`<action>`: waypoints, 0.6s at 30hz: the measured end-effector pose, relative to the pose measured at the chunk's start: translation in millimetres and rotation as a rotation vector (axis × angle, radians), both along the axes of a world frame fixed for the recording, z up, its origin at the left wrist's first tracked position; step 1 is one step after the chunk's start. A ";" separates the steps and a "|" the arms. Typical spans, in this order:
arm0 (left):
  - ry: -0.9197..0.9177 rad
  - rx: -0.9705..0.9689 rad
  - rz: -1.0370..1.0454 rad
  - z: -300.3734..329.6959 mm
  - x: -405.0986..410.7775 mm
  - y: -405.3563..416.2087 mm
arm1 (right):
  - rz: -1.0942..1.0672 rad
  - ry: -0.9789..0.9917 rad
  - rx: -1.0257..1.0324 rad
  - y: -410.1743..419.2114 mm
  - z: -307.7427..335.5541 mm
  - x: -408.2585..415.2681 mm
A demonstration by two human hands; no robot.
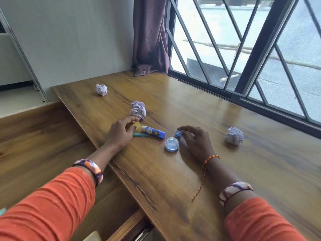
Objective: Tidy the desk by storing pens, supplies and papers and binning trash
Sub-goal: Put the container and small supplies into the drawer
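The person's left hand [121, 131] pinches a small yellow block [138, 126], with a blue-and-white glue stick [153, 132] touching it on the wooden desk [225, 171]. The right hand [194, 140] clamps its fingertips on a small blue sharpener-like item [178, 133]; a round clear-blue plastic jar [171, 144] sits just beside it. Three crumpled lilac paper balls [138, 109] lie beyond both hands.

Nothing legible — the glue stick [153, 132] label print is too blurred.

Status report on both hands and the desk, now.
Left hand closing on yellow block. Right hand pinching small blue item. Three paper balls unbinned.
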State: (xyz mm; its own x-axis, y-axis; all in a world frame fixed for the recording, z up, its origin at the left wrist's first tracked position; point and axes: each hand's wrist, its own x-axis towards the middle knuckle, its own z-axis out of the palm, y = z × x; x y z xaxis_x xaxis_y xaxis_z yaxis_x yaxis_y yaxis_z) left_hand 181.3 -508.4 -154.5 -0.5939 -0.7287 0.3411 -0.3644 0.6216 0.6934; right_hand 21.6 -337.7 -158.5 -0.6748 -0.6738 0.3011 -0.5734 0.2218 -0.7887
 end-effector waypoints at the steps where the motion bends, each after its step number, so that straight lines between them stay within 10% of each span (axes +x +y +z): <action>1: 0.005 -0.003 -0.018 -1.5 -0.7 -0.8 | 0.001 -0.010 -0.004 -0.8 0.8 -0.5; 8: 0.068 -0.047 -0.048 -7.2 -0.7 -4.6 | -0.047 0.255 0.060 -17.1 13.4 13.3; 13: 0.170 0.034 -0.015 -8.3 0.8 -8.1 | 0.165 0.423 0.520 -57.7 30.2 41.3; 18: 0.246 0.144 0.025 -10.0 3.3 -12.4 | 0.160 0.332 0.383 -65.5 28.2 44.7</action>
State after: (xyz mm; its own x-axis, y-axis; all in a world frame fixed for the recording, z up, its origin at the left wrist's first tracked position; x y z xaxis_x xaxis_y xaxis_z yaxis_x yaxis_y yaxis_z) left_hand 184.7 -520.8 -164.4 -0.4870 -0.7936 0.3646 -0.1882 0.5030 0.8435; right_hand 66.4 -403.2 -130.3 -0.4646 -0.8642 0.1934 -0.8288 0.3474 -0.4386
